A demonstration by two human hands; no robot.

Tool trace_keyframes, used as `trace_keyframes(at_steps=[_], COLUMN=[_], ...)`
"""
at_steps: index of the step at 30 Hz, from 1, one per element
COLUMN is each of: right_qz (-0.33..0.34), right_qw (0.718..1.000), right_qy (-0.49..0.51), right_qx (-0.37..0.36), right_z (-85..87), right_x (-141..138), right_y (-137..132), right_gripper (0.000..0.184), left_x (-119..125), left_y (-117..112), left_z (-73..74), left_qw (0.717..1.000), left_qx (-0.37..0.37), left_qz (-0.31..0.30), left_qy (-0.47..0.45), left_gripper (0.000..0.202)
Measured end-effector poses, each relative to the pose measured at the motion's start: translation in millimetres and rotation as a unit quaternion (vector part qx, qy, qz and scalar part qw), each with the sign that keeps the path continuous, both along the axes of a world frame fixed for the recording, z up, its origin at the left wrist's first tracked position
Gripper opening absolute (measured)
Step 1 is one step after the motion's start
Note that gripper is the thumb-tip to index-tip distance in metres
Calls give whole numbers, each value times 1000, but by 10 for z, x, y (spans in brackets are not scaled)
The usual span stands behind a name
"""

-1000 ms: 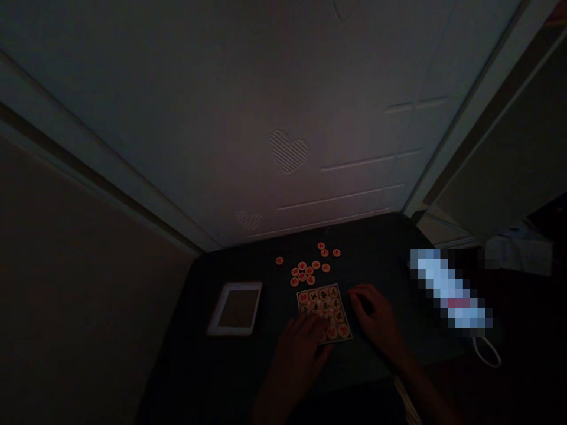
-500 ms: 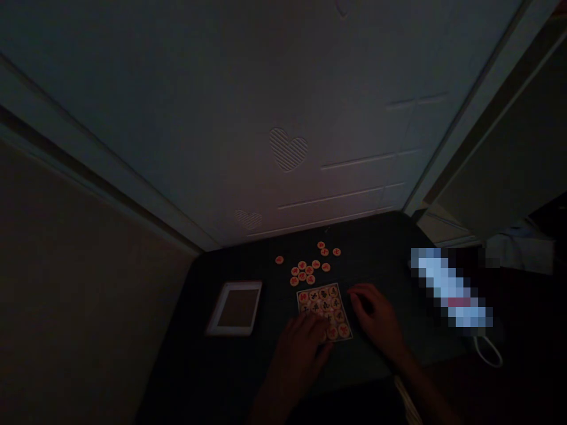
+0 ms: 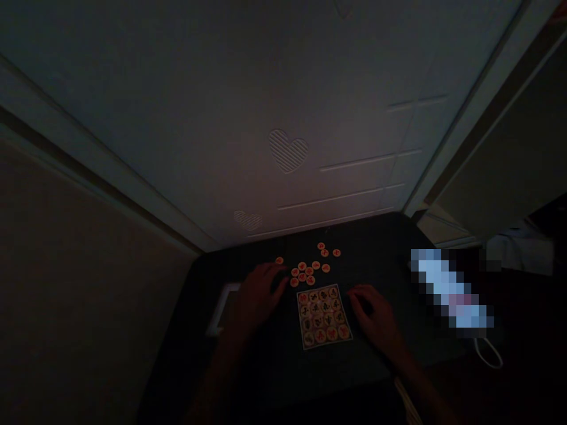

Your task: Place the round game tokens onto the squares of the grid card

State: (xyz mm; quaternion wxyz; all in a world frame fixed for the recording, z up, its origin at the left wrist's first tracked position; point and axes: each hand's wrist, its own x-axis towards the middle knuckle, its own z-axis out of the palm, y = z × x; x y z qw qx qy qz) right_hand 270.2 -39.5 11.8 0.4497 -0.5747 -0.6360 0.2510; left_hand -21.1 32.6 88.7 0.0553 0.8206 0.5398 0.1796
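My left hand (image 3: 260, 290) hovers or rests at the left side of the loose xiangqi pieces (image 3: 302, 276), fingers stretched forward and thumb apart. No piece shows in it. It partly covers a white-rimmed box lid or tray (image 3: 216, 311). Round xiangqi pieces with red and black characters fill a small square tray (image 3: 305, 346) in rows. Just right of that tray lies my right hand (image 3: 376, 316), loosely curled with thumb and fingertips together. Nothing can be seen in its grip. One single piece (image 3: 279, 260) lies beyond my left fingertips.
The dark table (image 3: 390, 248) meets a pale panel (image 3: 212, 147) with heart reliefs at the back. A blurred-out bright object (image 3: 447, 286) with a white cord loop (image 3: 489, 354) is at the right. Three pieces (image 3: 325, 252) sit farther back. The light is dim.
My left hand has moved from over the filled tray to the left and forward, beside the loose pieces. The tray's lower-left pieces are now uncovered. My right hand has stayed put.
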Motion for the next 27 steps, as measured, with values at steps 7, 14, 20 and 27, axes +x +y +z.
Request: trace_keyframes(at_steps=[7,14,20,27], right_qz=[-1,0,1,4], right_qw=[1000,1000,1000,1000], right_qy=[-1,3,0,9], right_qx=[3,5,4,12], right_z=[25,33,37,15], right_x=[-4,-5,-6,-6], right_y=[-3,3,1,2], right_gripper=[21,21,21,21], left_x=[-98,-71,148,706], left_y=[594,640,251,-307], left_z=[-187,-220,148,319], left_qw=[995,993,995,974], left_qx=[-91,-112,-96,-136], left_qz=[28,33,-13,-182], left_qy=[29,37,3,-7], left_gripper=[29,23,24,14])
